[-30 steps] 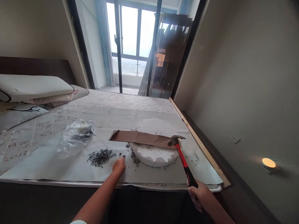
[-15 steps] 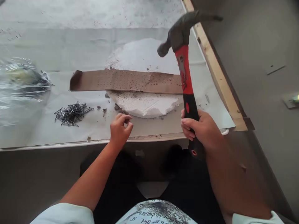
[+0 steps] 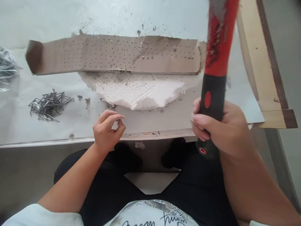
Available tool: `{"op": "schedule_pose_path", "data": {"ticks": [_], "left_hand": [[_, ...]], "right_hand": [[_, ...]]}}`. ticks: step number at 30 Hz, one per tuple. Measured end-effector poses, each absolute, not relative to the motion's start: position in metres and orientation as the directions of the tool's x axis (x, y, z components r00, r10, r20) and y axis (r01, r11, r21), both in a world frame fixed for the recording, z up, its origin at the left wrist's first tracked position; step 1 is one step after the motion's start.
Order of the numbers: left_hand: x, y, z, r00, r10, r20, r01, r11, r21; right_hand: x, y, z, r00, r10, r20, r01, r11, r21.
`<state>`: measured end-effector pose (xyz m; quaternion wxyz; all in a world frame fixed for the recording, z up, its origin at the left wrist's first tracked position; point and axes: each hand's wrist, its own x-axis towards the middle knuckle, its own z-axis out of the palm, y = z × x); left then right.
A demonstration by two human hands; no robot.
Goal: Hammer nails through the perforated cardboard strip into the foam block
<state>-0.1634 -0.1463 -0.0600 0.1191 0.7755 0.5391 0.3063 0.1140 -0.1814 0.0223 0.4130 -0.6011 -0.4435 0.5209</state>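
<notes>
My right hand is wrapped round the black grip of a hammer with a red and black handle. The hammer stands up at the right, and its head lies beyond the top of the picture. My left hand is closed in a pinch over the near edge of the table, and I cannot make out anything between its fingertips. Beyond both hands, a brown board or strip dotted with many small holes lies across a white, crumbly foam slab. Left of my left hand is a loose heap of nails.
A clear plastic bag shows at the far left. Dark crumbs are scattered beside the foam. Pale paper or sheeting covers the table, with a wooden beam along its right side.
The view has shifted closer to the table. The hammer has moved up and right in the picture, so its head is out of view. My left hand stays pinched and appears slightly further left.
</notes>
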Motion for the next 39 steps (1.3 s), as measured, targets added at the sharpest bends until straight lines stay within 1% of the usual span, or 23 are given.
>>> {"op": "schedule_pose_path", "data": {"ticks": [2,5,10,15,17,20,23,26,28,30,34,39], "left_hand": [[-0.164,-0.151,-0.053,0.227,0.905,0.361,0.75,-0.399,0.527],[-0.161,-0.157,-0.039,0.22,0.905,0.364,0.71,-0.405,0.577],[-0.151,-0.163,-0.017,0.155,0.935,0.319,0.552,-0.349,0.757],[-0.128,-0.153,0.014,0.023,0.975,0.22,0.332,-0.215,0.918],[-0.117,-0.14,0.025,-0.009,0.977,0.213,0.258,-0.203,0.945],[-0.101,-0.111,0.034,0.001,0.974,0.227,0.209,-0.222,0.952],[-0.091,-0.077,0.035,0.024,0.985,0.169,0.126,-0.17,0.977],[-0.085,-0.046,0.029,0.036,0.994,0.106,0.053,-0.108,0.993],[-0.082,-0.031,0.023,0.044,0.994,0.104,0.086,-0.108,0.99],[-0.079,-0.019,0.018,0.041,0.991,0.13,0.201,-0.136,0.97],[-0.072,-0.007,0.01,0.048,0.978,0.205,0.446,-0.205,0.871],[-0.068,-0.003,0.002,0.081,0.956,0.283,0.571,-0.277,0.773]], "right_hand": [[0.111,-0.183,0.026,0.053,0.967,-0.25,0.05,-0.252,-0.966],[0.109,-0.187,0.031,-0.006,0.956,-0.294,-0.012,-0.294,-0.956],[0.108,-0.196,0.03,-0.03,0.966,-0.256,-0.109,-0.257,-0.96],[0.106,-0.203,0.027,-0.023,0.968,-0.251,-0.169,-0.252,-0.953],[0.105,-0.203,0.029,-0.032,0.968,-0.25,-0.2,-0.252,-0.947],[0.102,-0.201,0.031,-0.032,0.965,-0.26,-0.214,-0.261,-0.941],[0.101,-0.197,0.03,-0.028,0.963,-0.269,-0.192,-0.269,-0.944],[0.101,-0.192,0.026,-0.056,0.962,-0.269,-0.205,-0.275,-0.939],[0.101,-0.187,0.023,-0.071,0.96,-0.272,-0.208,-0.281,-0.937],[0.101,-0.182,0.021,-0.081,0.958,-0.277,-0.202,-0.288,-0.936],[0.101,-0.175,0.015,-0.071,0.955,-0.288,-0.207,-0.296,-0.933],[0.1,-0.174,0.01,-0.068,0.953,-0.295,-0.186,-0.303,-0.935]]}}
